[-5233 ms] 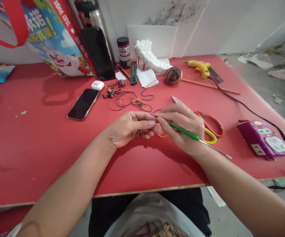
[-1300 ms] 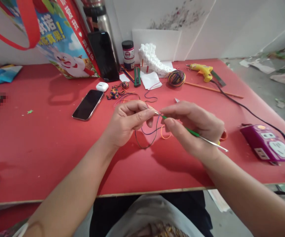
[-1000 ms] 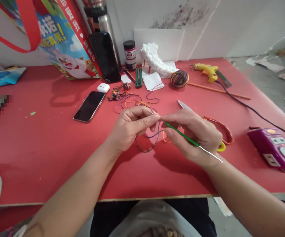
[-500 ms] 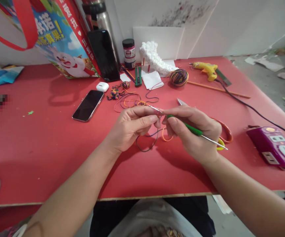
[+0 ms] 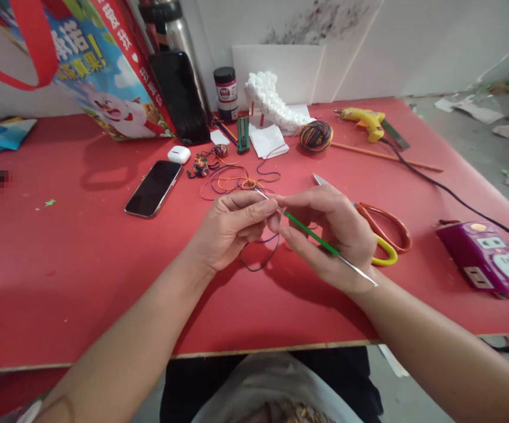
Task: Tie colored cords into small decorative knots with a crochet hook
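A double-ended crochet hook (image 5: 311, 232) with a green grip slants across my right hand (image 5: 336, 235); its rear metal end lies over the wrist. The right index finger and thumb sit on either side of the grip's front end, farther apart than a tight pinch. My left hand (image 5: 240, 229) is closed, thumb against index finger, around the yarn at the hook's front shaft. The stitches between the fingers are mostly hidden. Multicoloured yarn (image 5: 232, 179) lies in loose loops behind the hands, and a dark strand hangs below them. A yarn ball (image 5: 316, 137) rests farther back.
Scissors (image 5: 385, 251) with red and yellow handles lie beside my right hand. A purple power socket (image 5: 487, 258) and yellow glue gun (image 5: 366, 122) are at the right. To the left are a phone (image 5: 154, 189), a white earbud case (image 5: 179, 154) and a printed bag (image 5: 117, 88).
The right thumb and index finger have loosened and spread around the hook. Its rear end has swung down and left toward the wrist. The left hand keeps its pinch.
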{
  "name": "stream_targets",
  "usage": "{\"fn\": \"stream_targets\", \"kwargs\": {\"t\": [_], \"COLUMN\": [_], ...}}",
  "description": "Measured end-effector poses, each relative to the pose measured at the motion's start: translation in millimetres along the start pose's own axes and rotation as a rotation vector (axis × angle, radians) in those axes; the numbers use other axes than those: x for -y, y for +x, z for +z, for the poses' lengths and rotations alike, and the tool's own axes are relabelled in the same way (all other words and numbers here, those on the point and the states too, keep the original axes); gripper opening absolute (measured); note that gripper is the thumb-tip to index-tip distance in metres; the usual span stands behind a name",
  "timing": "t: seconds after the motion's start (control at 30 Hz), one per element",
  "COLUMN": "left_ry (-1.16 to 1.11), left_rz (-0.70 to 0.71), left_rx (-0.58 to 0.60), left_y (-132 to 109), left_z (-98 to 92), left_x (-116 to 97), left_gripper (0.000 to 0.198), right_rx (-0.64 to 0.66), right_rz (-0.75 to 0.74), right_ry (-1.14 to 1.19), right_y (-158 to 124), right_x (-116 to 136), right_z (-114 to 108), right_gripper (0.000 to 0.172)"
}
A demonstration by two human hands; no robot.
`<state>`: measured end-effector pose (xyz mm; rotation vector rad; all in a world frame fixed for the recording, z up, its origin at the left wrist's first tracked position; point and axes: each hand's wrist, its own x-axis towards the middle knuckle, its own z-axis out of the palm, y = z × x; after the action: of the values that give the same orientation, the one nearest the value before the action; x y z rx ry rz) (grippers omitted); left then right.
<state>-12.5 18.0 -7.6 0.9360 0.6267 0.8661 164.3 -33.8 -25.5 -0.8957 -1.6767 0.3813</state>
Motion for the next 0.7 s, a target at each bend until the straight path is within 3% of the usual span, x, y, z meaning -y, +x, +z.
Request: {"fn": "stream_targets", "kwargs": {"t": [0.1,0.27,0.7], "left_ry": [-0.006,-0.055,-0.004], "left_rz": [-0.007,-0.036,-0.038], "left_rx": [0.006,0.021,0.017], "left_y": [0,0,-1], "left_z": [0.6,1.6,2.7], "left_x": [0,1,6], "left_gripper": [0.028,0.032,0.036], "right_rx": [-0.003,0.032,0.001], "right_rz": [-0.013,-0.184,-0.203], "right_ry": [-0.075,-0.095,-0.258], "right_y": [2,7,6], "right_x": [-2,-7,-12], "right_z": [-2,-4,-10], "right_gripper": [0.038,0.037,0.033]}}
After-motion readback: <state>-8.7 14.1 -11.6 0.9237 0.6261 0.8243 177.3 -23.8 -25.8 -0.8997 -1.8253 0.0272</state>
